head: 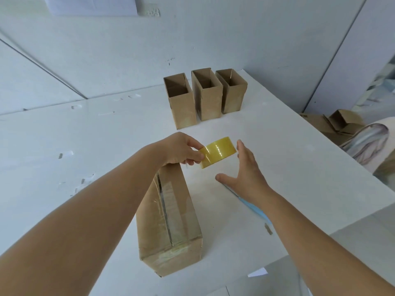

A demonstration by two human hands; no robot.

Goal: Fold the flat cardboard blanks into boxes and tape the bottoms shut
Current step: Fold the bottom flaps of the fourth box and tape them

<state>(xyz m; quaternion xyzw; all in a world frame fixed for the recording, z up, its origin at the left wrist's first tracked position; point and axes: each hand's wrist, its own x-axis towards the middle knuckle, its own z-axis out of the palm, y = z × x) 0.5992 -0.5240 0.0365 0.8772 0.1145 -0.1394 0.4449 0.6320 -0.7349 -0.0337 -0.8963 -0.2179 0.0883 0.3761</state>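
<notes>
The left hand (181, 149) pinches the tape roll (218, 152) above the far end of the box (171, 221), which lies bottom-up on the worktop (277, 159) with clear tape along its seam. The right hand (245, 169) is released, fingers spread beside the roll, probably to take it. Three finished boxes (205, 97) stand further back, out of the way.

1. A taped box (168, 218) lies on its side on the near part of the desk (277, 146), its long axis running away from the person.
2. Above its far end the left hand (181, 149) holds a tape roll (218, 152) off the desk.
3. The right hand (245, 174) is just right of the roll, fingers spread.
4. Three open boxes (206, 97) stand upright side by side in a row at the far side of the desk, behind the hands.
5. More cardboard (335, 124) lies beyond the desk's right edge.
6. A wall (106, 60) stands behind the desk.
</notes>
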